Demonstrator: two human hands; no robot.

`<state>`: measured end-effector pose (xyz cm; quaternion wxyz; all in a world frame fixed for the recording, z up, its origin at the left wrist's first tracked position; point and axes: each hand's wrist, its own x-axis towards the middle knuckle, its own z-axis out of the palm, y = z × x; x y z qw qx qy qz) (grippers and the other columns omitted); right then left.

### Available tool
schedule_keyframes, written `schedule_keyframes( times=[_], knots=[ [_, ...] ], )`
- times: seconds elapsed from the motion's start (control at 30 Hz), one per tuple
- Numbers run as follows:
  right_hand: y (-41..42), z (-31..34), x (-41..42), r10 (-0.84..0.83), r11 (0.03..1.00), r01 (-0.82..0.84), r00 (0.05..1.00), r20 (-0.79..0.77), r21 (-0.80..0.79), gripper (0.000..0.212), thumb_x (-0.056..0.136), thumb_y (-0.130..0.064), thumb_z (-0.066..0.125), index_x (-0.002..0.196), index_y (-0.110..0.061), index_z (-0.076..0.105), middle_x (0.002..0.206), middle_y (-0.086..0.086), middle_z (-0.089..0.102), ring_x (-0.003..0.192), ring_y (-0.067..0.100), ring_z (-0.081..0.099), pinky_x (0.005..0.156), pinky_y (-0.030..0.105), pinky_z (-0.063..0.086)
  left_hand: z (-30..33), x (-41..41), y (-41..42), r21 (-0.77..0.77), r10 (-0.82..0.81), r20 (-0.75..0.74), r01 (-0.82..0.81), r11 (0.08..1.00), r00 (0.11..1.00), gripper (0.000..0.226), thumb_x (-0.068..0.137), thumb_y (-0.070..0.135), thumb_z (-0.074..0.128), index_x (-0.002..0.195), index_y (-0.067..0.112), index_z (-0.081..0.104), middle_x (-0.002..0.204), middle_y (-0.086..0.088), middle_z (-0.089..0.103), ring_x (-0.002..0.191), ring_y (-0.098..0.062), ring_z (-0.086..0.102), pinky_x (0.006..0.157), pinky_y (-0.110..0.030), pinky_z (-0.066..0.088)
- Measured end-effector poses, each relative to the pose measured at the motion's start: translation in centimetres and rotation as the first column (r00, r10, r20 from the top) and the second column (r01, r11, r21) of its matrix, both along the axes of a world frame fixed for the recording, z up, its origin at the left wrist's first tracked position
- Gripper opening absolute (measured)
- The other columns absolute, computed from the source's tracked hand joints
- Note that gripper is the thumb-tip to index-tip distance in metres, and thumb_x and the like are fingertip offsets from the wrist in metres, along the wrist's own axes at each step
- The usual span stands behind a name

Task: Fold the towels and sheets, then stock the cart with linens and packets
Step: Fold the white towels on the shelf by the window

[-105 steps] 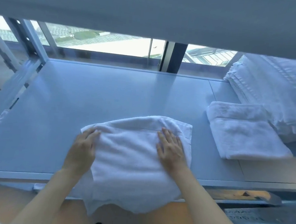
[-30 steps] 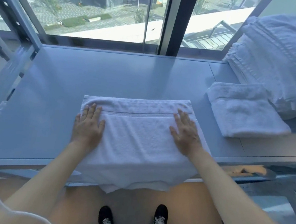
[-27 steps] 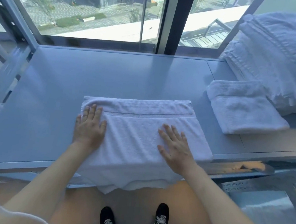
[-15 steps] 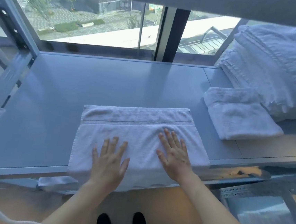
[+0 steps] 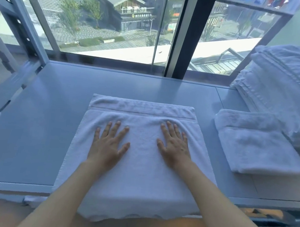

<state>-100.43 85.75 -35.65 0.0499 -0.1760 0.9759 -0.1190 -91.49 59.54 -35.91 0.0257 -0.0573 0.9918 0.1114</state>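
A white towel [image 5: 137,176] lies spread on the grey table [image 5: 43,130], its near edge hanging over the table's front. My left hand [image 5: 107,146] lies flat on the towel's left half with fingers straight and spread. My right hand [image 5: 175,147] presses flat on the right half, fingers pointing toward the towel's woven band. A folded white towel [image 5: 254,149] sits to the right on the table.
A tall stack of white linens [image 5: 286,93] stands at the back right, touching the folded towel. A grey metal rack frame [image 5: 17,20] rises on the left. Large windows run along the table's far edge. Wooden floor shows below the front edge.
My hands have moved over the towel from its sides toward the middle. The towel now lies flatter and squarer. The camera view has tilted upward.
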Motion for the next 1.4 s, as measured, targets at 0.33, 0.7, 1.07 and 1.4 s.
schedule_keyframes(
  times=[0.33,0.7,1.07,1.4],
  knots=[
    [-1.2,2.4,-3.3,0.065,0.997,-0.065,0.998,-0.010,-0.036,0.063,0.107,-0.042,0.037,0.164,-0.026,0.017,0.173,-0.005,0.003,0.159,0.017,0.000,0.127,0.050,0.003,0.7,-6.5,-1.0,0.004,0.012,0.018,-0.012,1.000,1.000,0.067,0.100,0.067,0.023,0.162,0.045,0.009,0.173,0.008,-0.003,0.159,-0.018,-0.006,0.126,-0.055,-0.005],
    [5.8,0.7,8.3,0.157,0.985,-0.157,0.988,0.015,0.067,0.067,0.105,-0.060,0.024,0.162,-0.042,-0.005,0.169,-0.018,-0.019,0.154,0.011,-0.025,0.127,0.043,-0.010,4.2,1.2,4.2,0.028,0.075,-0.165,-0.071,0.997,0.983,0.053,0.101,0.036,0.052,0.152,0.025,0.043,0.164,-0.006,0.033,0.150,-0.030,0.030,0.116,-0.064,0.027],
    [5.1,0.2,6.5,0.151,0.988,-0.151,0.988,0.009,0.024,0.068,0.102,-0.062,0.023,0.163,-0.040,0.001,0.171,-0.015,-0.011,0.157,0.013,-0.016,0.127,0.045,-0.006,-0.9,10.2,1.8,0.027,0.075,-0.036,-0.074,0.997,0.997,0.070,0.094,0.075,0.007,0.160,0.051,0.005,0.170,0.017,-0.009,0.157,-0.010,-0.013,0.127,-0.047,-0.003],
    [3.1,0.8,-1.6,0.120,0.993,-0.120,0.993,0.005,-0.002,0.066,0.103,-0.057,0.035,0.163,-0.039,0.013,0.172,-0.012,0.003,0.159,0.014,-0.004,0.127,0.045,-0.002,-0.1,1.7,0.4,-0.002,0.101,-0.009,-0.101,0.995,0.995,0.070,0.096,0.071,0.015,0.161,0.048,0.008,0.171,0.014,-0.006,0.158,-0.013,-0.007,0.127,-0.047,-0.005]
  ],
)
